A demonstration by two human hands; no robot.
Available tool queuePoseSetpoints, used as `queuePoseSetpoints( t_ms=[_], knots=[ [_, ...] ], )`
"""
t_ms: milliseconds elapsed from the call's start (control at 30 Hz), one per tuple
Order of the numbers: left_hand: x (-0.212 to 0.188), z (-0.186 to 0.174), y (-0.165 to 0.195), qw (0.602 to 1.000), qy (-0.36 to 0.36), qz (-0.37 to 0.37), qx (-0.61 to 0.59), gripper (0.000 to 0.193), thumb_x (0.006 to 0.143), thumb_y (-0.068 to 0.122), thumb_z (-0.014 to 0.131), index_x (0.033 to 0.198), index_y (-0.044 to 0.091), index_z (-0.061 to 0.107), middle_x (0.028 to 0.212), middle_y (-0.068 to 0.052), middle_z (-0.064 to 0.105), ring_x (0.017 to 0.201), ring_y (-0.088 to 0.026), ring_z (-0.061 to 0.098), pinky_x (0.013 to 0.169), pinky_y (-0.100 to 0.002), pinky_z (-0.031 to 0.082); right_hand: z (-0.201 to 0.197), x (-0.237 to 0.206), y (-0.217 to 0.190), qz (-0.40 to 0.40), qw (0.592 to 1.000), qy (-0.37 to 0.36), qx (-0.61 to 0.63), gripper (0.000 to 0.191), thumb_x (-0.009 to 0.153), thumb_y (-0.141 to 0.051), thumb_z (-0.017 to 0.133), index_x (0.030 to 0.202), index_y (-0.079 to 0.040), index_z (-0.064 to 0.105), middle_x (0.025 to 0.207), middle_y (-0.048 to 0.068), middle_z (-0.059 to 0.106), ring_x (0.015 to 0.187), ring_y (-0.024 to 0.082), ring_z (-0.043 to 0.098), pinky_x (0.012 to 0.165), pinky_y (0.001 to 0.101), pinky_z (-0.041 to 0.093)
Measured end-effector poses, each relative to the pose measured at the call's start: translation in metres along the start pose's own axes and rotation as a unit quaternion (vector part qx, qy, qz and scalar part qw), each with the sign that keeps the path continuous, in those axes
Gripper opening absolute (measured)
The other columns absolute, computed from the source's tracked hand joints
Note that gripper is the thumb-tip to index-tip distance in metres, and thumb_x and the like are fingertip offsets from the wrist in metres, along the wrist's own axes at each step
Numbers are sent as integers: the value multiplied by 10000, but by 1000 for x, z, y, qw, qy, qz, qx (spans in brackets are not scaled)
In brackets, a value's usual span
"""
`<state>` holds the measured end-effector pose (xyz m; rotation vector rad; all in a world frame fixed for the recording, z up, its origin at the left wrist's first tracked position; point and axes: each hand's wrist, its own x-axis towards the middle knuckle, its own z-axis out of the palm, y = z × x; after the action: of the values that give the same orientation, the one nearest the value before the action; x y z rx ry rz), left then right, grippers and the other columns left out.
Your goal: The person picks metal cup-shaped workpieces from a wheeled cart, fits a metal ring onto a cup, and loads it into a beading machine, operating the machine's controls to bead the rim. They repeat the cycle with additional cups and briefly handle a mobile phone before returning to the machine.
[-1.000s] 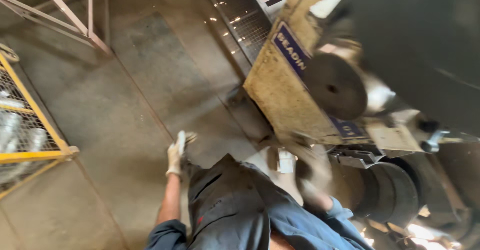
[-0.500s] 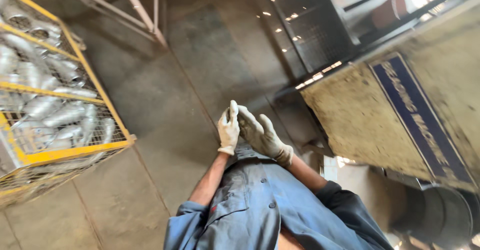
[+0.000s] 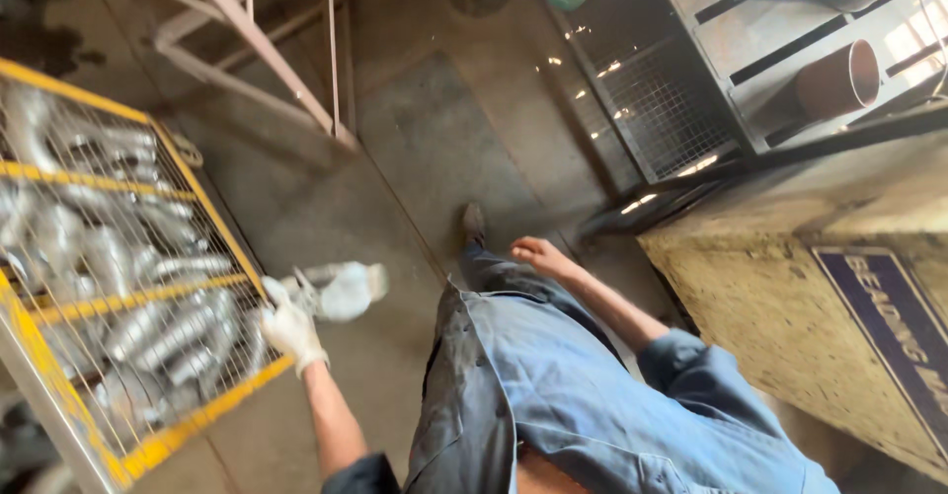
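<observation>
Wire cage: at your far left, a yellow-framed wire cage [image 3: 212, 213] holds a heap of shiny metal pipe elbows [image 3: 148, 331]. The mesh side facing you stands upright.
Left hand: your left hand [image 3: 291, 331] wears a white work glove and is just beside the cage's near corner, above the concrete floor [image 3: 296, 208].
Left grip: it is clenched on a loose white glove [image 3: 348, 291], pinched at one end. The rest sticks out to the right, blurred by motion.
Where the glove is: in the air, between the cage and your blue overalls [image 3: 553, 385], touching neither.
Pink frame: a pink steel frame [image 3: 262, 45] stands on the floor beyond the cage, well apart from both hands.
Right hand: your right hand [image 3: 538, 254] is bare, stretched forward over your thigh.
Right grip: released, fingers loosely curled around nothing.
Machine: a dusty yellow machine [image 3: 790, 287] with a blue plate stands at your right. Behind it are a mesh guard [image 3: 662, 109] and a rusty pipe section [image 3: 837, 79] lying on a grey rack.
Step in hand: judging by one bare hand and one loose glove, you are sorting out your gloves.
Next move calls for: bringing the two hands together, since they are now apart. Keep the dangling glove clear of the cage wire, where it could snag.
</observation>
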<state>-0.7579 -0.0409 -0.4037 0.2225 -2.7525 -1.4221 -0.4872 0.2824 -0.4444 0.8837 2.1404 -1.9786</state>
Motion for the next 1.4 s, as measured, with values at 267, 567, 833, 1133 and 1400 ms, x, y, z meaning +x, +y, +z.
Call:
queuePoseSetpoints(
  t_ms=[267, 567, 833, 1133, 1400],
  knots=[
    [-34, 80, -8, 916, -237, -130, 298, 637, 1043, 585, 555, 974, -26, 725, 869, -244, 723, 802, -424, 688, 741, -517, 536, -85, 188, -87, -45, 997, 44, -54, 417, 1030, -351, 611, 1232, 12, 653, 1119, 126, 744, 1041, 189, 681, 902, 344, 550],
    [48, 206, 57, 868, -363, -174, 290, 506, 979, 517, 564, 1040, 45, 738, 922, -192, 747, 817, -373, 718, 742, -492, 563, -89, 383, -189, -122, 988, -80, 42, 387, 1002, -291, 650, 1270, -12, 641, 1163, 121, 736, 1088, 170, 681, 932, 345, 549],
    [247, 340, 147, 881, -377, -77, 276, 429, 923, 456, 571, 1099, 108, 750, 969, -146, 769, 830, -329, 745, 743, -470, 587, -158, 576, -285, -155, 985, -18, -79, 314, 977, -260, 706, 1179, -20, 696, 1023, 96, 772, 944, 152, 716, 840, 331, 579],
    [394, 411, 226, 902, -325, -265, 102, 287, 828, 302, 747, 960, 53, 806, 771, -98, 773, 619, -201, 732, 570, -404, 612, -235, 752, -381, -140, 976, 55, -159, 262, 928, -260, 730, 1117, -78, 731, 939, 112, 762, 832, 182, 744, 741, 342, 591],
    [376, 430, 189, 900, -163, -403, 17, 517, 992, 486, 629, 943, 1, 802, 779, -109, 768, 640, -222, 682, 580, -393, 539, -288, 960, -481, -356, 880, 67, -308, 249, 973, -207, 703, 1153, -37, 729, 1073, 199, 735, 980, 343, 722, 829, 415, 574]
  ],
)
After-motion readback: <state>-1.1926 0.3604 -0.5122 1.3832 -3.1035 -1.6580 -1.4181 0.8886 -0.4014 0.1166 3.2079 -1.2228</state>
